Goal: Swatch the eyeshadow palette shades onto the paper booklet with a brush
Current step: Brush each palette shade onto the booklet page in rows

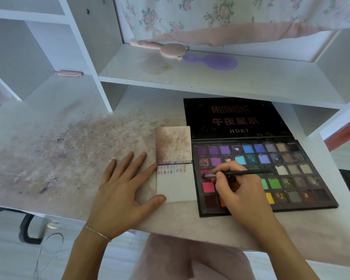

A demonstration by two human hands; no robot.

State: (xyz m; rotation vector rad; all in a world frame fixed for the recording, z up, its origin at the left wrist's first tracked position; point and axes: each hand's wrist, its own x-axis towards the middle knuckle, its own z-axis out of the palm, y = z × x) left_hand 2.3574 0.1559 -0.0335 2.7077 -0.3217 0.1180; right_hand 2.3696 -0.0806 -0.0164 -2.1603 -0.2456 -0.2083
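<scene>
The eyeshadow palette (265, 172) lies open on the desk (69, 138), its black lid (236, 118) folded back flat and printed "MIDNIGHT" and "HDKT". Its tray holds rows of square pans: purples and blues along the top, a pink pan at the left, greens and a yellow toward the lower middle, browns and greys at the right; several pans look worn or broken. The paper booklet (176, 182) lies touching the palette's left edge, its stained cover (173, 144) flipped up; the open page carries one row of faint pink-purple swatches along its top. The right hand (238, 190) rests over the palette's left half, fingers curled and pinching a thin black brush (236, 174) whose tip sits on a dark red pan. The left hand (125, 190) lies flat with fingers spread, index fingertip and thumb touching the booklet's left edge. Pigment dust stains the desk. On the shelf (210, 77) above lie a pink brush (162, 47) and a purple hairbrush (214, 61).
</scene>
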